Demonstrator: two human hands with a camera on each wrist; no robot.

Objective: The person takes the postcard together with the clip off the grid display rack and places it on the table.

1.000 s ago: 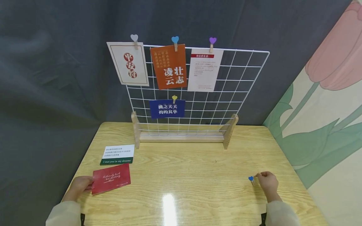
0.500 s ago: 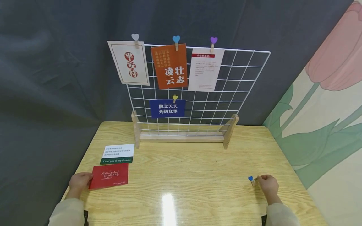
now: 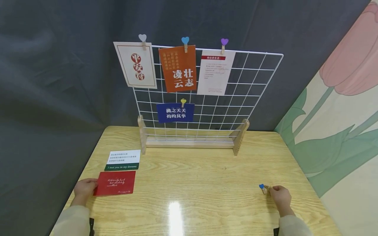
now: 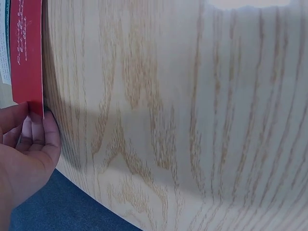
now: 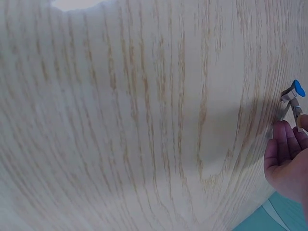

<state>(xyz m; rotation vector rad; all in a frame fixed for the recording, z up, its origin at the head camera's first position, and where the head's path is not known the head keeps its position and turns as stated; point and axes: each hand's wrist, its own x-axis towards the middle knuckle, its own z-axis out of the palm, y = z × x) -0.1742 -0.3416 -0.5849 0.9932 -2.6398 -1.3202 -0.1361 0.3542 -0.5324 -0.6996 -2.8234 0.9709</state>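
At the table's left, my left hand (image 3: 85,189) pinches the left edge of a red card (image 3: 115,183) with white script. In the left wrist view the thumb (image 4: 13,115) lies over the card's corner, with fingers beneath. That card is just below a white and green card (image 3: 123,160) lying on the table. On the right, my right hand (image 3: 280,194) pinches a small wooden clothespin (image 5: 297,109) between thumb and fingers. A clothespin with a blue heart (image 5: 299,88) is right at its tip, low over the table.
At the back stands a white wire grid (image 3: 251,83) on wooden feet. Heart-topped clothespins hold a white card (image 3: 125,59), an orange card (image 3: 180,65), a printed white sheet (image 3: 214,73) and a blue card (image 3: 163,114) on it. A dark curtain (image 3: 59,82) hangs behind.
The red card has been swung level, its lower edge now straighter, with the left hand a little higher. The right hand has drawn slightly down; the blue heart has hardly moved.
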